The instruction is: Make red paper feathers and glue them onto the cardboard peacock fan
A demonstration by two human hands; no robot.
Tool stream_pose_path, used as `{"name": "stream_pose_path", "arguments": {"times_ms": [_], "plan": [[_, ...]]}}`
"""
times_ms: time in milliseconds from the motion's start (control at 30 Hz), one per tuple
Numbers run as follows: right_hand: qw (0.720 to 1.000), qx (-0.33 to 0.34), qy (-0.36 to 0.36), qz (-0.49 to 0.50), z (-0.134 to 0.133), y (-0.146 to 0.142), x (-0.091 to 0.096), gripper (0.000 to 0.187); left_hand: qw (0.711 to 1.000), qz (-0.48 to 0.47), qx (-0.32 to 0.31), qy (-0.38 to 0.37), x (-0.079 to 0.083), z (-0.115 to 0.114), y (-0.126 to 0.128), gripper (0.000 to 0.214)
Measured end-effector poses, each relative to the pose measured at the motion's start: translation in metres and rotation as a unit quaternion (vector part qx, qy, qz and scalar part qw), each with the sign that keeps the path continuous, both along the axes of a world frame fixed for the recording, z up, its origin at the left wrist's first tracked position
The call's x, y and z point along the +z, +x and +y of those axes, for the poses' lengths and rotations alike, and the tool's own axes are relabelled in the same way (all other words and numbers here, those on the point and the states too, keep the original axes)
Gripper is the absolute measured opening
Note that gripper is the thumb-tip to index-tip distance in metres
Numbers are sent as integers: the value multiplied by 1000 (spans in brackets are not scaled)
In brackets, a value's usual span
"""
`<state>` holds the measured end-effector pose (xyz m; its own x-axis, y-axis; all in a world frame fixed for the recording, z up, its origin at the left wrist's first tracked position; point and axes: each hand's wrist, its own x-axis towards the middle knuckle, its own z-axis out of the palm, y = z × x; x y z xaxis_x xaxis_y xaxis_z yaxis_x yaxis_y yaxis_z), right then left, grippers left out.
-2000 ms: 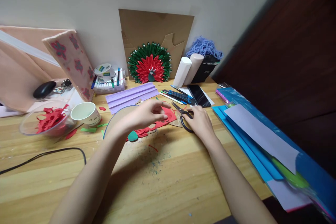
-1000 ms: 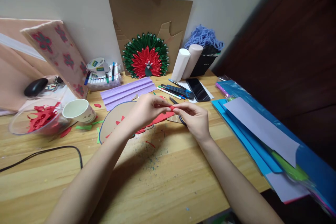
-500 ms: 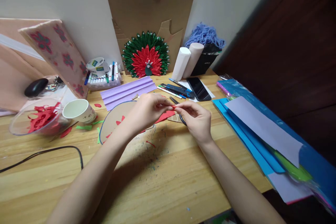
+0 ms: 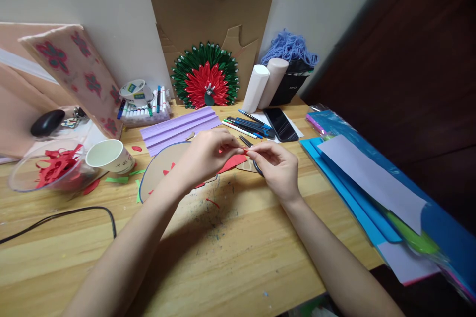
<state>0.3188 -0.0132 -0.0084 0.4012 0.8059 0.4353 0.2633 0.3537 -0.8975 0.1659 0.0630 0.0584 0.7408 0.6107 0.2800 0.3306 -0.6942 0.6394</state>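
Between the fingertips of both hands is a small red paper piece (image 4: 245,150), mostly covered by the fingers. My left hand (image 4: 216,151) pinches it from the left, and my right hand (image 4: 275,164) pinches it from the right. Below my left wrist lies a round cardboard piece (image 4: 155,169) with a blue edge and several red petal shapes on it. A larger red paper sheet (image 4: 233,162) rests on the table under the hands. Scissors (image 4: 257,168) lie partly hidden behind my right hand, their blades pointing away.
At left stand a paper cup (image 4: 110,156) and a clear bowl (image 4: 22,185) of red strips. A red and green peacock craft (image 4: 207,79) leans on cardboard at the back. Pens (image 4: 249,128) and a phone (image 4: 281,125) lie behind the hands; blue folders (image 4: 345,185) line the right.
The two hands stay together on the red paper piece, with only slight finger movement. The whole view has shifted a little.
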Motion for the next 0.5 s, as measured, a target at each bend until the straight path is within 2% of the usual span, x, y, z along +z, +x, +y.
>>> {"name": "stream_pose_path", "arguments": {"times_ms": [233,367,500], "plan": [[999,-13,-30,42,0,-3,-1,2,998,12,-4,-69,-3,2,-1,15],[999,19,-37,21,-1,-2,-1,5,997,16,-6,-77,-2,1,-3,17],[999,43,-14,-28,-2,0,-1,6,995,31,7,-90,6,-6,-1,14]]}}
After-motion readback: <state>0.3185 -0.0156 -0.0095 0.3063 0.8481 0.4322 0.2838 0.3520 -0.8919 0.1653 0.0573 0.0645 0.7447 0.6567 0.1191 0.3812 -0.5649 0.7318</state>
